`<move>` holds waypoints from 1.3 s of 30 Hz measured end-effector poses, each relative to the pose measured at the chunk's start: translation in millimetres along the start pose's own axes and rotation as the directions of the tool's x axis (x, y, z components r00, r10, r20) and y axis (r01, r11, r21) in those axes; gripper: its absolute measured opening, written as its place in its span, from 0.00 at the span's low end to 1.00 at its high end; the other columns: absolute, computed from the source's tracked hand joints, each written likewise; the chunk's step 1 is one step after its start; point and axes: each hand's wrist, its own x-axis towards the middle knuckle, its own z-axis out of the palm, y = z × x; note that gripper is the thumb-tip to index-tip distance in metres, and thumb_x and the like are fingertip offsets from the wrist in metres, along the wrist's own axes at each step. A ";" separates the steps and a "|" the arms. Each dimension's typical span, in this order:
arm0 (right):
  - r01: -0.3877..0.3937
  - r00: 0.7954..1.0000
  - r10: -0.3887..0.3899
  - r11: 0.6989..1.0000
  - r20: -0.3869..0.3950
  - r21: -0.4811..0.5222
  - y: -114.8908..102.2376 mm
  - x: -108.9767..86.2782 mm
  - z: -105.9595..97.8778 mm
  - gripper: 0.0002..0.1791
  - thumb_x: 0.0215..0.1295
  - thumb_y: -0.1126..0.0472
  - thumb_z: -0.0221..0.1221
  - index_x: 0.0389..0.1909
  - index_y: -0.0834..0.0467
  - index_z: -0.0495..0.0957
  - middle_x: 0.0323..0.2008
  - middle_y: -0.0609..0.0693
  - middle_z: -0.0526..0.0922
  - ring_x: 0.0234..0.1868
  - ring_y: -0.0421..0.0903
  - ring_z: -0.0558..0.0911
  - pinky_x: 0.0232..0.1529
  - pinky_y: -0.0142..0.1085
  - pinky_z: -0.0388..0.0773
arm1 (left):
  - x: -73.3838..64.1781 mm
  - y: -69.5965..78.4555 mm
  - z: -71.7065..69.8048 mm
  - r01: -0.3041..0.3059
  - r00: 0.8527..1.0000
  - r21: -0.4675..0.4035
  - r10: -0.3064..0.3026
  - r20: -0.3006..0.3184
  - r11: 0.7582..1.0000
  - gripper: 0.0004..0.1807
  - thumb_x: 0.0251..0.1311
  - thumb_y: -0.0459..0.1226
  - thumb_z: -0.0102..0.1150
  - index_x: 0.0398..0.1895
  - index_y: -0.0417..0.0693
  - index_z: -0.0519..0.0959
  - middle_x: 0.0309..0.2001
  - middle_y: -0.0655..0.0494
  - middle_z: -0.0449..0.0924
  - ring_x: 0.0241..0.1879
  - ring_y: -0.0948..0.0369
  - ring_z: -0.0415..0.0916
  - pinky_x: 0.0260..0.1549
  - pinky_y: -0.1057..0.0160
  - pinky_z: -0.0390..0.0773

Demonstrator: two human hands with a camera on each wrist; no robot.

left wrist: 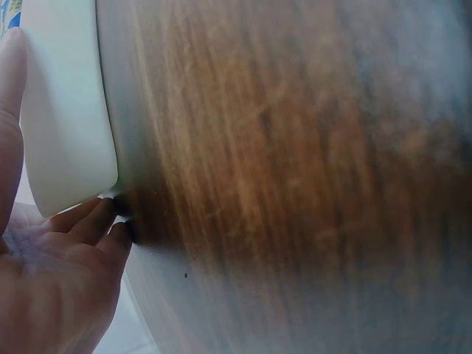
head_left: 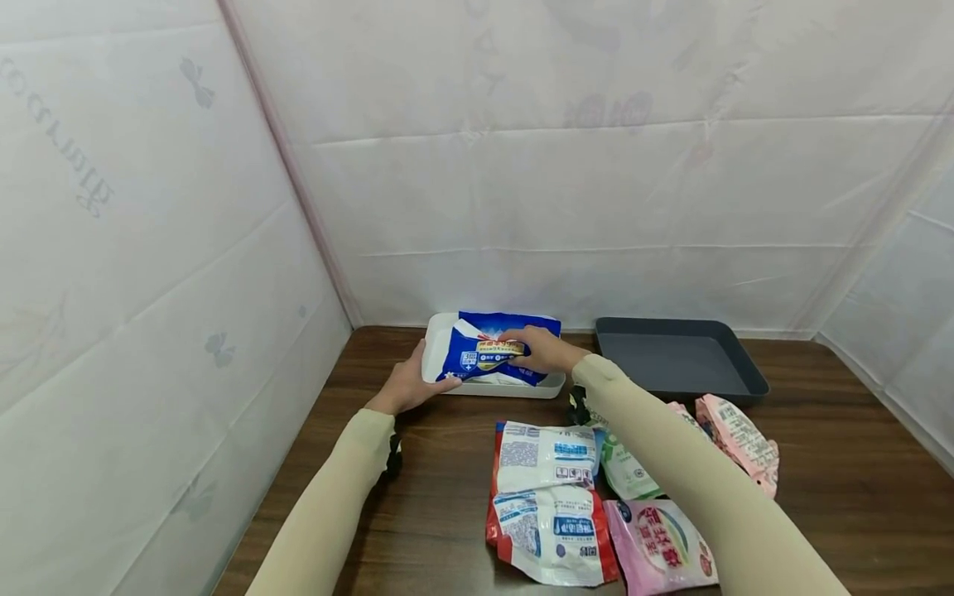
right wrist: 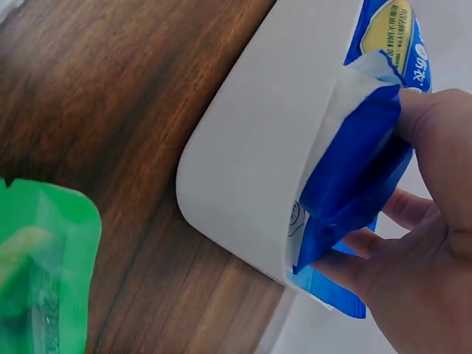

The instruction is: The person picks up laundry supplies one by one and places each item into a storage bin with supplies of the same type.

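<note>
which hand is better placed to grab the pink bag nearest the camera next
Probably the right hand: though it grips the blue packet, it is nearer, and its sleeve passes beside the pink bag. The left hand is at the left end of the white tray, farther across.

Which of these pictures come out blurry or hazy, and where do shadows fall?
Left wrist view: blurriest, the table smeared, with greyish haze toward the bottom and upper right; head view: soft light, mostly crisp, a dark shadow beside the left sleeve; right wrist view: blue packet fairly sharp, but small print on the green packet too soft to read.
</note>
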 end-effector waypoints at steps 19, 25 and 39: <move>-0.032 0.999 0.031 0.999 0.019 0.024 -5.5 -14.6 -5.2 0.35 0.74 0.49 0.62 0.78 0.42 0.63 0.70 0.58 0.71 0.69 0.61 0.68 0.69 0.66 0.64 | -1.8 -1.3 -2.5 -0.010 1.000 -0.004 0.010 0.004 1.000 0.64 0.55 0.64 0.71 0.84 0.51 0.43 0.69 0.37 0.71 0.62 0.41 0.74 0.64 0.34 0.70; -0.028 0.999 0.028 1.000 0.018 -0.010 -7.0 -18.8 -3.5 0.35 0.74 0.48 0.61 0.79 0.41 0.62 0.71 0.58 0.69 0.70 0.61 0.66 0.69 0.65 0.64 | -1.3 -2.1 0.1 -0.009 1.000 -0.006 0.009 0.001 1.000 0.64 0.54 0.64 0.71 0.84 0.52 0.43 0.69 0.37 0.71 0.61 0.42 0.74 0.64 0.35 0.70; 0.034 0.999 -0.034 0.999 0.006 -0.003 -11.9 -33.8 -4.7 0.39 0.72 0.47 0.64 0.79 0.42 0.60 0.74 0.59 0.64 0.71 0.63 0.63 0.67 0.67 0.67 | 0.8 -4.1 0.5 -0.001 1.000 0.002 0.001 -0.006 1.000 0.64 0.54 0.63 0.71 0.84 0.52 0.43 0.69 0.38 0.71 0.62 0.41 0.74 0.64 0.35 0.70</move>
